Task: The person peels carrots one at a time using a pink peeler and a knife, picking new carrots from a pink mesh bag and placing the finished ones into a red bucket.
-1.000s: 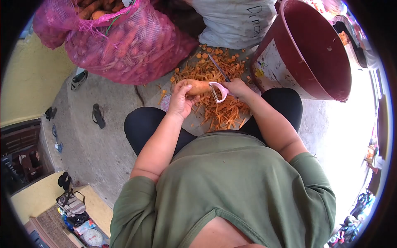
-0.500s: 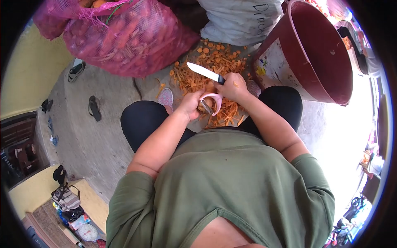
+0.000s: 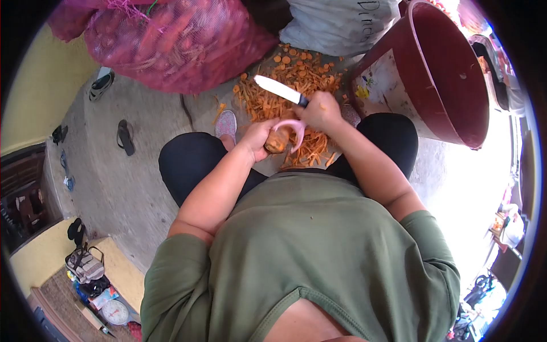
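Between my knees, my left hand (image 3: 258, 139) is closed around a carrot (image 3: 276, 142), its orange-brown end facing me. My right hand (image 3: 322, 112) is closed on a pink peeler (image 3: 297, 134) and also on a knife (image 3: 280, 89) with a black handle, whose pale blade points up and to the left. The peeler's pink frame is beside the carrot, partly over it. Below both hands, orange peelings and round slices (image 3: 302, 74) lie heaped on the ground.
A pink mesh sack (image 3: 176, 45) full of carrots stands ahead on the left, a white sack (image 3: 339, 25) beyond the peelings. A tilted dark red bucket (image 3: 399, 80) is by my right knee. A slipper (image 3: 125, 137) lies on the left floor.
The carrot's end has turned more toward me, and the peeler's blade no longer shows across it. The knife has shifted slightly up and left with my right hand. The whole view has shifted a little.
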Motion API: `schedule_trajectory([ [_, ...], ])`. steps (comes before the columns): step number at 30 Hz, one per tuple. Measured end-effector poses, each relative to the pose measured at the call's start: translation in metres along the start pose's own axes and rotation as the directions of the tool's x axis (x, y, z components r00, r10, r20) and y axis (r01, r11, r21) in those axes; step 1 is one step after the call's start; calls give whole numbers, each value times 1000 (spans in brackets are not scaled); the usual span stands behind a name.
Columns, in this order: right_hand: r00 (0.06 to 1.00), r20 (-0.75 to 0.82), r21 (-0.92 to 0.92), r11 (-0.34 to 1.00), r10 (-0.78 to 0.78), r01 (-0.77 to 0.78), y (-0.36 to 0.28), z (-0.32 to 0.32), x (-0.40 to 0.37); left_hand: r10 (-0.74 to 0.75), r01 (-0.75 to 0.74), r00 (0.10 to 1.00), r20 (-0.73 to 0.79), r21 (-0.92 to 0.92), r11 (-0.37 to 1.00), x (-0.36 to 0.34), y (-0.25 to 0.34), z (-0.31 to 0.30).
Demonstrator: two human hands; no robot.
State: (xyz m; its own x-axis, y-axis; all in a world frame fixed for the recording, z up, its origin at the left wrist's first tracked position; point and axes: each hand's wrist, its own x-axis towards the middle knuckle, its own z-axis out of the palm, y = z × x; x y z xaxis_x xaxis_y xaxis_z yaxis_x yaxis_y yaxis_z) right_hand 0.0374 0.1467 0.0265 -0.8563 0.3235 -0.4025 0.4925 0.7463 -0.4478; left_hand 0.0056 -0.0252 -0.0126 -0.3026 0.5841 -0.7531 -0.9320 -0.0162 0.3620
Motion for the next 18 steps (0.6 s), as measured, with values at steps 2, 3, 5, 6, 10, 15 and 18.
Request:
schedule_trajectory([
  [2, 973, -98, 9, 977, 211, -211, 21, -11, 23, -64, 59, 996, 59, 72, 996, -9, 2, -2],
  [3, 939, -182, 47, 957, 291, -287, 29, -18, 30, -93, 82, 992, 89, 114, 990, -11, 6, -3],
  [5, 936, -163, 89, 949, 313, -302, 37, -20, 32, -72, 64, 995, 76, 98, 993, -14, 8, -5],
  [6, 934, -160, 107, 946, 321, -307, 36, -23, 34, -67, 62, 995, 68, 74, 995, -13, 9, -5],
  [10, 1000, 4, 9, 1000, -28, 28, -8, 2, 1, -11, 9, 1000, 26, 83, 997, -2, 5, -10],
  [15, 959, -149, -12, 970, 239, -244, 26, -9, 30, -38, 19, 988, 146, 132, 991, -11, 5, -7],
  [18, 910, -181, 96, 928, 373, -361, 42, -17, 42, -42, 20, 991, 130, 163, 986, -18, 10, -6],
])
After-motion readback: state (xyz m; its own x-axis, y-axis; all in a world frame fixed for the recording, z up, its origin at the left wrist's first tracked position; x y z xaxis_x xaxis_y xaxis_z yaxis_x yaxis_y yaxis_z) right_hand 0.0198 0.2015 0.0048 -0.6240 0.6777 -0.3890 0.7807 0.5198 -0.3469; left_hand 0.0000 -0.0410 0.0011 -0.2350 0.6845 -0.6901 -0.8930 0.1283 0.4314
